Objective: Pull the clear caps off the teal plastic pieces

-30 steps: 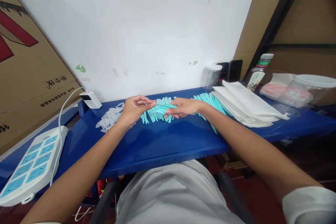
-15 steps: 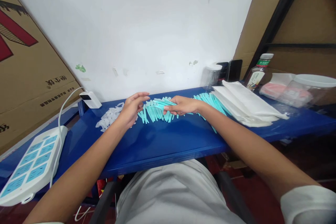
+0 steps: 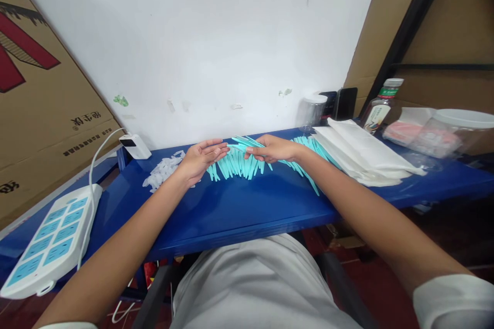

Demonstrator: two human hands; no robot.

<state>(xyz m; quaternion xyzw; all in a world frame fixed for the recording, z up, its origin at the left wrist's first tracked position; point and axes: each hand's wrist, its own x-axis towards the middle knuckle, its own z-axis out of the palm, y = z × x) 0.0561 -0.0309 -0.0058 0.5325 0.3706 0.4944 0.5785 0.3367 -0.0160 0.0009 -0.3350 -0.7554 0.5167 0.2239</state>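
A row of thin teal plastic sticks (image 3: 235, 165) lies along the back of the blue table (image 3: 239, 205). My right hand (image 3: 272, 148) is closed on a small bundle of these teal sticks (image 3: 243, 143), held just above the row with the tips pointing left. My left hand (image 3: 200, 157) hovers palm up with fingers spread, holding nothing, its fingertips close to the bundle's tips. A heap of small clear plastic caps (image 3: 162, 170) lies just left of my left hand.
White flat bags (image 3: 363, 151) are stacked at the right, with a clear jar (image 3: 311, 111), a bottle (image 3: 380, 108) and a lidded clear tub (image 3: 451, 133) behind. A white power strip (image 3: 54, 239) and charger (image 3: 134, 145) sit at the left. Cardboard boxes flank the wall.
My left hand let go of the sticks, drew back and opened palm up. My right hand lifted its bundle slightly up and back.
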